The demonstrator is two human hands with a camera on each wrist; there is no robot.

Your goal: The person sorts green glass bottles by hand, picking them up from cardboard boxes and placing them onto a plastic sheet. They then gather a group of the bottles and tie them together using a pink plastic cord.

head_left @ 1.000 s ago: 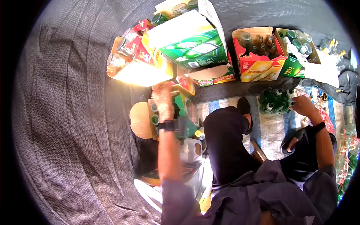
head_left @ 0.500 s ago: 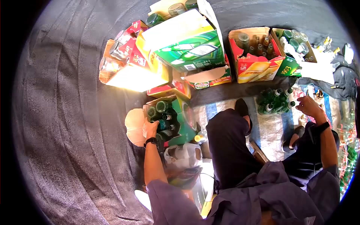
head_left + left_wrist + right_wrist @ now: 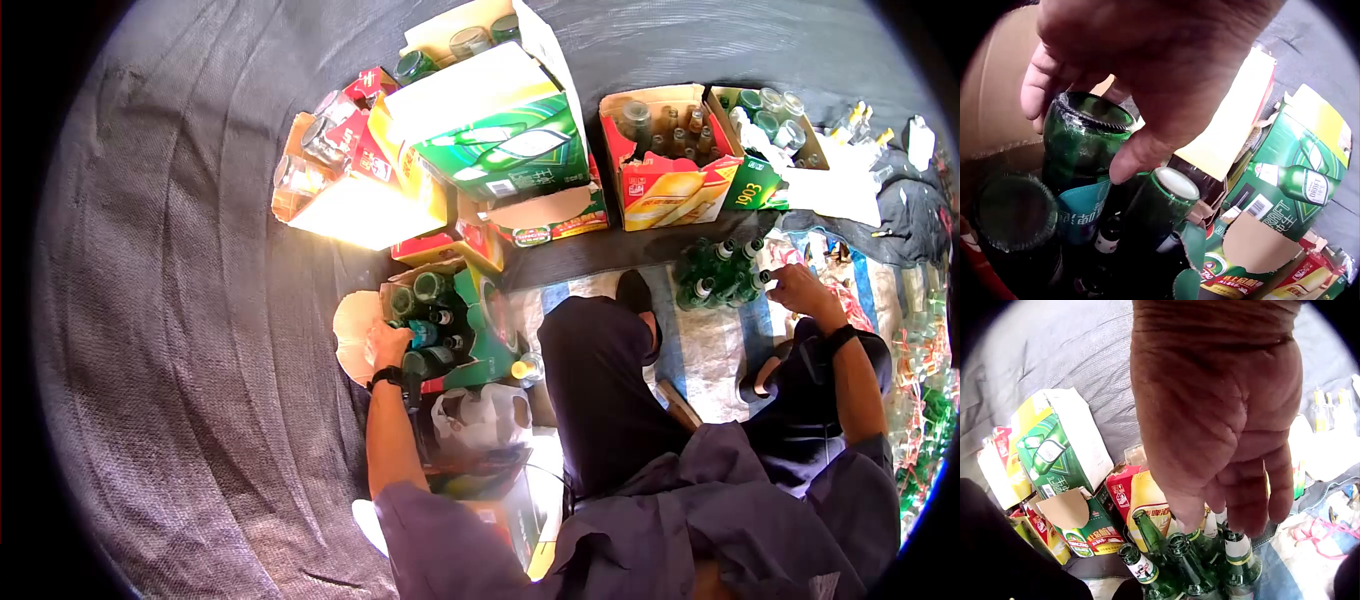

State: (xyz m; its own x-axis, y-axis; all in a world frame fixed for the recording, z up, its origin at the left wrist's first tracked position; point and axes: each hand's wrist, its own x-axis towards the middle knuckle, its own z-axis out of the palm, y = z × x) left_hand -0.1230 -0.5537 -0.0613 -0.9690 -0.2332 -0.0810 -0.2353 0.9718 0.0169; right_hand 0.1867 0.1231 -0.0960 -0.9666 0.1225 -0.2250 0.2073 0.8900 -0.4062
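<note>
My left hand (image 3: 388,345) reaches into a green-sided carton (image 3: 487,315) on the left. In the left wrist view its thumb and fingers grip the upturned base of a green glass bottle (image 3: 1088,153) with a teal label. Other green bottles (image 3: 1016,212) stand base up around it; the held bottle's neck is hidden in the carton. On the right, my right hand (image 3: 803,293) hangs beside a cluster of upright green bottles (image 3: 715,270). Its fingers are extended loosely downward, fingertips right at the mouth of the nearest bottle (image 3: 1240,556) in the right wrist view.
Cartons of bottles line the back: a large green one (image 3: 525,150), a red one (image 3: 680,190) and a green one (image 3: 755,183). A white plastic bag (image 3: 480,415) lies below the left carton. The striped ground sheet (image 3: 690,360) spreads under the feet.
My left hand has moved from the red carton's edge down into the green-sided carton and now grips the teal-labelled bottle. The right hand stays beside the bottle cluster, having shifted slightly.
</note>
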